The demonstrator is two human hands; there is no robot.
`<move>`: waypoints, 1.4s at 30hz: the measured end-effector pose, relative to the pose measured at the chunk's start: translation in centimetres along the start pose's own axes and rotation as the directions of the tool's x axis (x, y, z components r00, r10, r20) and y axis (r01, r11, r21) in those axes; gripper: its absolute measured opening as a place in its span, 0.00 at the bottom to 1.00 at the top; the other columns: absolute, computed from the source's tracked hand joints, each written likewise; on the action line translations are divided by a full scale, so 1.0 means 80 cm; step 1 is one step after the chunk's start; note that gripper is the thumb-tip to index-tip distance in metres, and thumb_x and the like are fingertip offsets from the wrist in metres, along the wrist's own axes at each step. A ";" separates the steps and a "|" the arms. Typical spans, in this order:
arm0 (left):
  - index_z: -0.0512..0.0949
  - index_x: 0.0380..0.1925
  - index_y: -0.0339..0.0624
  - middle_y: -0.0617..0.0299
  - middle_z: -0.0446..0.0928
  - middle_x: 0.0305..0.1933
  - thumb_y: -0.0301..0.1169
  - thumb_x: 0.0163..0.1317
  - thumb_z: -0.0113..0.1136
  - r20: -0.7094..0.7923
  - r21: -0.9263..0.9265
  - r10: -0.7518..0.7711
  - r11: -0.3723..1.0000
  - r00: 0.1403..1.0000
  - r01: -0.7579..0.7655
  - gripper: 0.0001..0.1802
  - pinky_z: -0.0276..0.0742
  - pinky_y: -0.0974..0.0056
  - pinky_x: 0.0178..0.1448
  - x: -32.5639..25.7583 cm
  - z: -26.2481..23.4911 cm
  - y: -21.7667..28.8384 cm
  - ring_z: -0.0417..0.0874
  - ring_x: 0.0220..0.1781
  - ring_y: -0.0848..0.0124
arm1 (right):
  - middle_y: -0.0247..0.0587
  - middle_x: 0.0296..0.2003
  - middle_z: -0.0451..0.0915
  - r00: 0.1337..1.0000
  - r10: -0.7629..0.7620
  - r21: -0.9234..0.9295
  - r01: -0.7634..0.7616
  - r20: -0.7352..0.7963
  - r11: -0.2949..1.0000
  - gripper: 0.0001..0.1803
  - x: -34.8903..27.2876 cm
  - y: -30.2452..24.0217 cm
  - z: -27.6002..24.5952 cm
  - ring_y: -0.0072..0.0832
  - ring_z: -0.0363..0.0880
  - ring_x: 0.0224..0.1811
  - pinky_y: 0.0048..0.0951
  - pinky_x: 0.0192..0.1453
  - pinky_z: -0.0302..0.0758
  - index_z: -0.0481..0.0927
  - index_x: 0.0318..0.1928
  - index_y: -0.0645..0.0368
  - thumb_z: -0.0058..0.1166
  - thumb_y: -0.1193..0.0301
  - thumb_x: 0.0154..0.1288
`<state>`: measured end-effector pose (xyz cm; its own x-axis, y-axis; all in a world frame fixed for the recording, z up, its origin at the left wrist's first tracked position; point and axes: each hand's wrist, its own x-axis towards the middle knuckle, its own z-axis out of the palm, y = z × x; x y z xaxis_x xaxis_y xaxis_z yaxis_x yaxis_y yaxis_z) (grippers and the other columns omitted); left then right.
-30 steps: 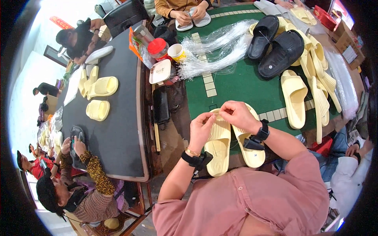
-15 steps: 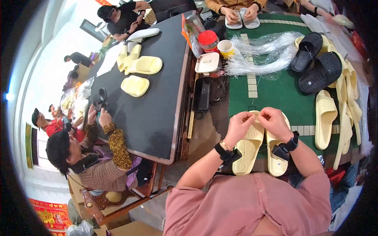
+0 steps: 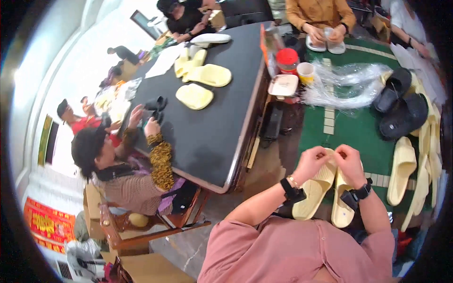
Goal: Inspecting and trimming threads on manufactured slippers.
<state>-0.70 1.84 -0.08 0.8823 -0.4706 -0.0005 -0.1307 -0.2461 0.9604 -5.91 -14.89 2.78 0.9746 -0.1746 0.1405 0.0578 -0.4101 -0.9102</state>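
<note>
Head view shows, lower right, left hand (image 3: 310, 166) and right hand (image 3: 350, 167) pinched closed, contents unclear, at yellow slippers (image 3: 311, 200), likely fine work needing steadiness next.

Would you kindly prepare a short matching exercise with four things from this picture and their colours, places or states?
1. Jar lid
2. Cup
3. Plastic strands
4. Left hand

A. Beside the right hand, at the front of the pale yellow slippers
B. Clear, on the green tabletop
C. Red
D. Yellow and white

Pairs: 1-C, 2-D, 3-B, 4-A
</note>
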 end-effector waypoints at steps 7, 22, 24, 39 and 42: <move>0.78 0.36 0.32 0.61 0.81 0.31 0.29 0.61 0.61 -0.021 -0.131 -0.062 0.990 0.998 0.059 0.09 0.77 0.68 0.40 -0.001 -0.004 0.011 0.79 0.34 0.79 | 0.36 0.20 0.72 0.997 0.031 0.010 -0.032 0.069 0.999 0.08 0.000 0.002 0.003 0.18 0.68 0.22 0.24 0.27 0.66 0.74 0.28 0.68 0.55 0.75 0.59; 0.78 0.38 0.33 0.62 0.80 0.32 0.30 0.63 0.61 0.068 -0.062 -0.011 0.998 0.998 0.015 0.10 0.76 0.69 0.41 -0.001 -0.013 0.016 0.78 0.36 0.79 | 0.33 0.21 0.75 0.998 0.049 0.096 -0.052 0.037 0.994 0.07 0.000 0.010 -0.004 0.16 0.71 0.25 0.23 0.29 0.69 0.76 0.29 0.67 0.55 0.74 0.59; 0.78 0.38 0.34 0.63 0.79 0.31 0.30 0.63 0.61 0.005 -0.079 -0.004 0.997 1.000 0.004 0.09 0.76 0.69 0.40 0.004 -0.027 0.026 0.78 0.35 0.79 | 0.29 0.22 0.74 0.997 0.064 0.128 -0.059 -0.032 0.990 0.06 0.002 0.012 -0.007 0.14 0.69 0.26 0.21 0.29 0.68 0.76 0.28 0.66 0.55 0.75 0.60; 0.71 0.59 0.33 0.58 0.78 0.44 0.38 0.57 0.65 -0.642 0.273 -0.074 0.908 0.763 0.318 0.32 0.75 0.66 0.39 0.046 -0.432 0.039 0.77 0.39 0.71 | 0.22 0.29 0.67 0.628 0.005 0.064 0.072 -0.778 0.995 0.03 -0.067 -0.009 -0.257 0.12 0.62 0.29 0.16 0.34 0.61 0.73 0.41 0.58 0.47 0.74 0.71; 0.76 0.52 0.31 0.40 0.77 0.54 0.39 0.52 0.63 -0.654 0.572 0.087 0.707 0.752 0.416 0.29 0.72 0.55 0.62 0.050 -0.481 0.013 0.77 0.58 0.49 | 0.24 0.33 0.68 0.706 -0.187 -0.190 0.075 -0.683 0.979 0.03 -0.088 -0.018 -0.253 0.14 0.64 0.34 0.17 0.39 0.63 0.73 0.42 0.59 0.48 0.75 0.70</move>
<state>20.08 32.32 11.61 0.9475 0.1787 0.2652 0.0157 -0.8543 0.5195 -17.28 -31.20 11.02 0.5290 -0.6584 0.5354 0.0888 -0.5846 -0.8065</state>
